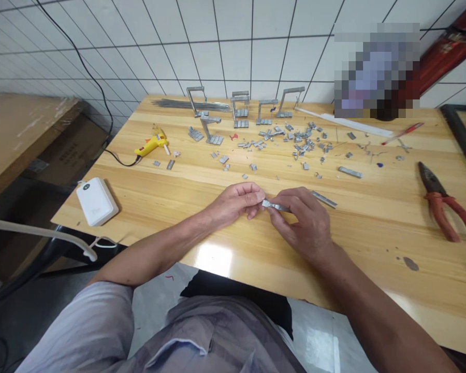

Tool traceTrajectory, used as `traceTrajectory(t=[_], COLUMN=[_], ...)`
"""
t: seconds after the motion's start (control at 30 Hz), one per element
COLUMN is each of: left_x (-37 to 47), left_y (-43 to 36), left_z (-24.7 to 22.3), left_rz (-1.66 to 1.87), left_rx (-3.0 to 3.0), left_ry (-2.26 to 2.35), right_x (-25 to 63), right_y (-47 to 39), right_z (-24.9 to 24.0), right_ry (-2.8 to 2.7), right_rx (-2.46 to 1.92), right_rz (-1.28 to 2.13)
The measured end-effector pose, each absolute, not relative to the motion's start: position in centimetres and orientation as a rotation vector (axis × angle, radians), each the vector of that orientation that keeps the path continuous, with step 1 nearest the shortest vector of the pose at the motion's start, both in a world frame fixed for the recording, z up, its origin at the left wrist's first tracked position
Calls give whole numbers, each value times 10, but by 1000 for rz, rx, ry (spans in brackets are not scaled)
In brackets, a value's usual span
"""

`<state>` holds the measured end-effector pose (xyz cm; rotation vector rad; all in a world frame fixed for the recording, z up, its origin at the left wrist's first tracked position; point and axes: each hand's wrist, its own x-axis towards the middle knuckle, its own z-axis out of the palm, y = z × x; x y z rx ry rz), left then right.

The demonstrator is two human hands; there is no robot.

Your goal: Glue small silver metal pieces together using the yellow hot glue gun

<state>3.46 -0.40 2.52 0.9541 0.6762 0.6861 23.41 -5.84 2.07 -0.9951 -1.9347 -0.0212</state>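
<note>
Above the front half of the wooden table [233,238], my two hands meet over a narrow grey metal strip [276,206]. My right hand [305,220] is closed around the strip's right part, thumb below and fingers on top. At its left end, the fingertips of my left hand [244,199] are pinched together and touch the strip. Whatever else those fingertips may hold is hidden. A second flat grey strip [324,199] lies just beyond my right hand. Several small grey pieces [303,142] are scattered farther back, with a short grey bar [350,172] to their right.
Several grey bent stands [214,129] stand toward the wall. A yellow glue gun [153,144] and a white power bank [97,201] are on the left. Red-handled pliers [442,202] lie at right, near a red pen [402,133] and a white strip [349,123]. Thin wires [190,105] lie behind.
</note>
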Motion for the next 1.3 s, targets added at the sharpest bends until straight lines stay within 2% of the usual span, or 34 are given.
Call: traceTrajectory(t=[0.33, 0.5, 1.1, 1.3], left_x=[33, 34, 28, 29], left_y=[-3, -4, -9, -7], left_z=[28, 27, 17, 16], left_rz=[660, 730, 903, 978], left_rx=[975, 973, 1542, 1530], left_ry=[647, 601, 656, 663], right_x=[232, 235, 233, 234], right_y=[-59, -59, -60, -59], right_z=[24, 27, 25, 24], right_ry=[-1935, -1878, -1864, -1848], right_rx=[-995, -1059, -1079, -1033], right_rz=[-57, 61, -27, 86])
